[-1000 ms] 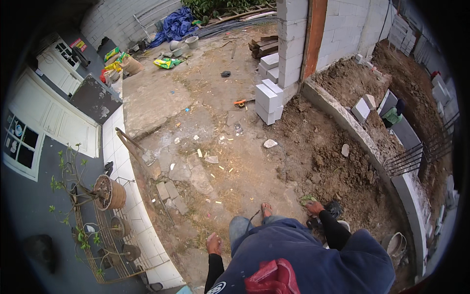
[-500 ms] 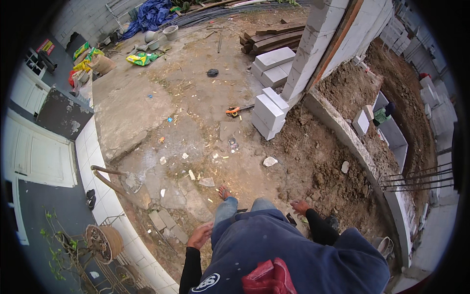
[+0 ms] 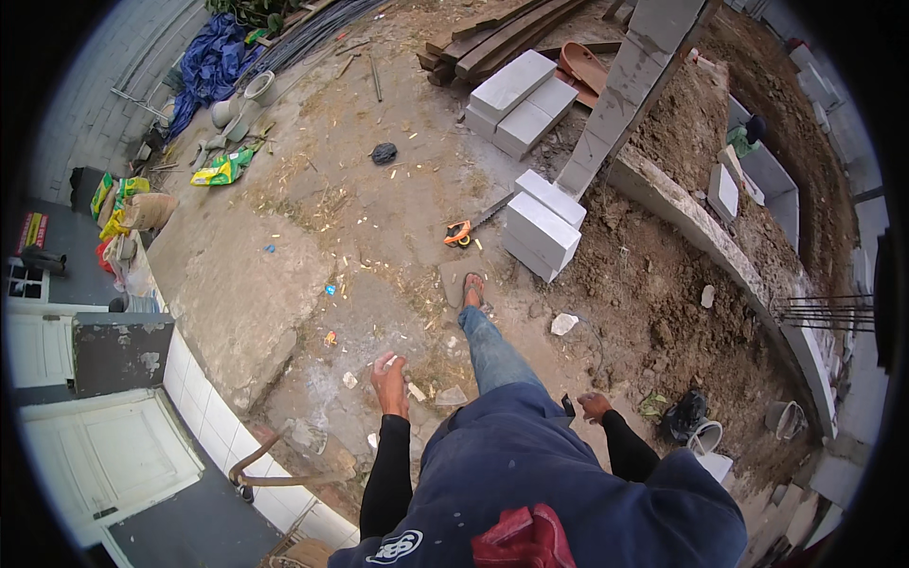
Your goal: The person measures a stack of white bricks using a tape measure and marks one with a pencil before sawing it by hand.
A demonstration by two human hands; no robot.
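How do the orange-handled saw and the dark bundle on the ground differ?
Shape: the saw is long, with a narrow blade; the dark bundle is a compact, rounded lump.
Colour: the saw has a bright orange handle; the dark bundle looks black all over.
Place: the saw's blade points toward the pale blocks beside it; the dark bundle lies farther from the person.
Shared: both lie on the ground, unheld.

Saw (image 3: 458,234) left of blocks (image 3: 543,237), bag (image 3: 682,417) beside bucket (image 3: 705,437), at right
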